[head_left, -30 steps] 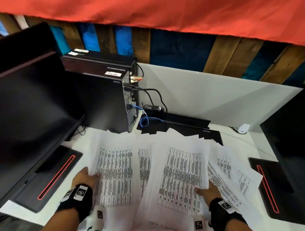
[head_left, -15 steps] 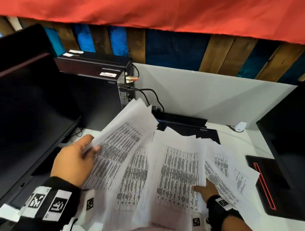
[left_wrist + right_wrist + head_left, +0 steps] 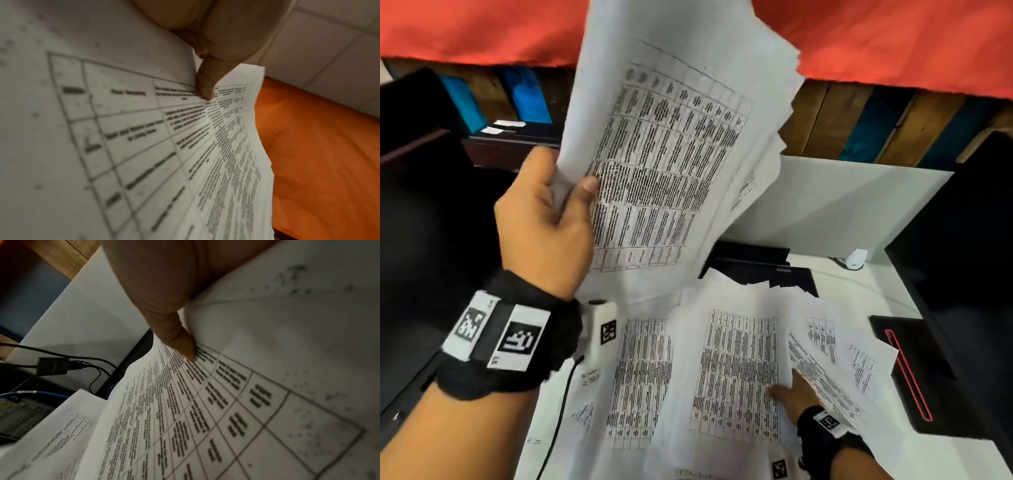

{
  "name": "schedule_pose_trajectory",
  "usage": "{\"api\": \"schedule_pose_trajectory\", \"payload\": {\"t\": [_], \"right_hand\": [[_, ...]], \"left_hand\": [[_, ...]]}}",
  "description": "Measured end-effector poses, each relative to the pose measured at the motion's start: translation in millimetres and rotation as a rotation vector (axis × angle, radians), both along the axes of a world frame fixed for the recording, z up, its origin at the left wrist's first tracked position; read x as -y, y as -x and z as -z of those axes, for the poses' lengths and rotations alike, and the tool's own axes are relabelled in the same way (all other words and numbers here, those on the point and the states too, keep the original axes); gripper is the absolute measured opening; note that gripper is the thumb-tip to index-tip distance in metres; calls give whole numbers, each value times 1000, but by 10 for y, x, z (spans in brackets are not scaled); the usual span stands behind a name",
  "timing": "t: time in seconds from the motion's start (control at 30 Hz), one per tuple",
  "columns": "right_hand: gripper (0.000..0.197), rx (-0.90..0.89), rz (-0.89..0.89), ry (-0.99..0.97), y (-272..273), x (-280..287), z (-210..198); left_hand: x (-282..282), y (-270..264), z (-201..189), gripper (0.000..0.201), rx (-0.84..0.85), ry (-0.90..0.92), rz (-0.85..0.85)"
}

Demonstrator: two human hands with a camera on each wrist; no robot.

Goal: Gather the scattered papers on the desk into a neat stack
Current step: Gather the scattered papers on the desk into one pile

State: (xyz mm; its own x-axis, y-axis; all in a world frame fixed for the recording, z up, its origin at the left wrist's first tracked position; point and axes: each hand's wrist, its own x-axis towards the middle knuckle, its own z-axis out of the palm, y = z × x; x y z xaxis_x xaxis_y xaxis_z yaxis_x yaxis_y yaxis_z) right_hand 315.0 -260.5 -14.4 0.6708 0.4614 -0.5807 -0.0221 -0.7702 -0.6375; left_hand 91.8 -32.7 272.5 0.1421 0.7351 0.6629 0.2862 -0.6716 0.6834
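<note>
A white desk (image 3: 873, 291) is flanked by black monitors (image 3: 962, 240) and backed by a white partition (image 3: 842, 205), a wood-and-blue plank wall (image 3: 876, 123) and red cloth (image 3: 893, 41).

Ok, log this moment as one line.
stage: gathering | left hand: grips lifted sheaf of papers | right hand: on printed sheets on desk | stack: not formed
</note>
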Motion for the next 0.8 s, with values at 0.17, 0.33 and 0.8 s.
{"api": "schedule_pose_trajectory", "payload": {"t": [0.17, 0.33, 0.8], "right_hand": [[51, -35, 24, -72, -19, 72, 11], [43, -2, 189, -155, -107, 148, -2], [23, 119, 304, -148, -77, 90, -6]], "left_hand": [[-99, -300, 345, 10, 48, 249, 68], [195, -505, 1206, 13, -144, 649, 75], [429, -255, 2822, 59, -581, 1298, 138]]}}
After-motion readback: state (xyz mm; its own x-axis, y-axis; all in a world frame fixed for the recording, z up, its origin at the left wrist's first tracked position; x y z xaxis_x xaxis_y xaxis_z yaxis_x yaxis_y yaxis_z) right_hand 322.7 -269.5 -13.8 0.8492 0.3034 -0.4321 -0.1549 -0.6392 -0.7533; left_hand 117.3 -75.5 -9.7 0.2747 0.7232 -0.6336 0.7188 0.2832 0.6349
